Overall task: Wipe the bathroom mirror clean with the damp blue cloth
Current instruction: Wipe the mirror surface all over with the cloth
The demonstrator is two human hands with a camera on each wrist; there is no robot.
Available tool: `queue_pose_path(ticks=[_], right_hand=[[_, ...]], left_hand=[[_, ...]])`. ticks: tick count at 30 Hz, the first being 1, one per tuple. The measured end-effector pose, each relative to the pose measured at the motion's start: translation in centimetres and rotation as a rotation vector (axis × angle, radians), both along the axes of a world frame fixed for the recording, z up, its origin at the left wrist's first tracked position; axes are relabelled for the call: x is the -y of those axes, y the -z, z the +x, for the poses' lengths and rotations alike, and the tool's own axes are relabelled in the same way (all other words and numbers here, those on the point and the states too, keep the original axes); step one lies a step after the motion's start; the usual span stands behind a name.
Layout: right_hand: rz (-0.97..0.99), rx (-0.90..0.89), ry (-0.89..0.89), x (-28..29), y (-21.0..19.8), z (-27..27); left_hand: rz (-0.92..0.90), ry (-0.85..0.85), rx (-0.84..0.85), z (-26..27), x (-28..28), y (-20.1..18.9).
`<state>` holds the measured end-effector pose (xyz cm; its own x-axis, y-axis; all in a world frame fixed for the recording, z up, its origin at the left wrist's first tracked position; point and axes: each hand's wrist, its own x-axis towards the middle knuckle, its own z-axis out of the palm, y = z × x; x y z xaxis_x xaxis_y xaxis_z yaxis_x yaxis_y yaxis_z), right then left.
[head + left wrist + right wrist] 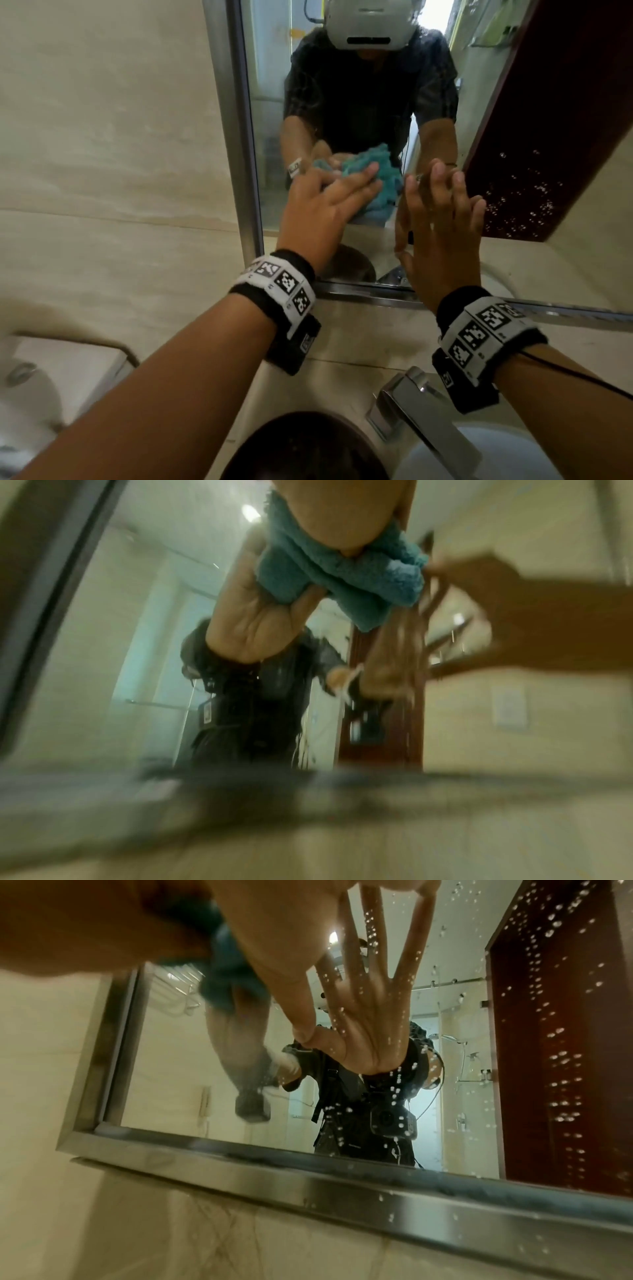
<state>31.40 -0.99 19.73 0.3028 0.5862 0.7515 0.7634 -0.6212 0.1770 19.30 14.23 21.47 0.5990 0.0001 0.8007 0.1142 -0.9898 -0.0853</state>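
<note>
- The left hand (320, 205) presses the bunched blue cloth (380, 192) against the mirror (270, 144) near its lower left corner — fingers extended over it.
- The right hand (442, 226) lies flat on the glass just beside the cloth, fingers straight and spread.
- Water droplets (527, 205) speckle the glass to the right.

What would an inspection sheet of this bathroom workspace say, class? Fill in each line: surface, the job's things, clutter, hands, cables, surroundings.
Surface: mirror in a metal frame, with water droplets on its right part, in front of the reflected dark red panel.
Job's things: blue cloth bunched against the glass near the lower left corner.
Clutter: nothing seen.
Hands: left hand presses the cloth to the glass, fingers extended; right hand flat on the glass, fingers spread, holding nothing.
Cables: thin black cable runs from the right wristband along the forearm.
Surroundings: beige tiled wall, chrome tap and dark basin below, white toilet cistern at left.
</note>
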Motion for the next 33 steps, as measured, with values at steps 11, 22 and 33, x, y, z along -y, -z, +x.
queue_pose_path(ticks=[11,22,33], right_hand=[[-0.023,-0.028,0.004,-0.2,0.3,0.3],[-0.073,-0.049,0.008,0.1,0.4,0.2],[-0.083,-0.312,-0.111,1.0,-1.3,-2.1]], left_hand=[[0.302,-0.149,-0.376,-3.3,-0.6,4.6],[0.023,-0.116,-0.308,-3.2,1.8,10.1],[-0.085,-0.169,-0.248,-9.3,1.1,6.0]])
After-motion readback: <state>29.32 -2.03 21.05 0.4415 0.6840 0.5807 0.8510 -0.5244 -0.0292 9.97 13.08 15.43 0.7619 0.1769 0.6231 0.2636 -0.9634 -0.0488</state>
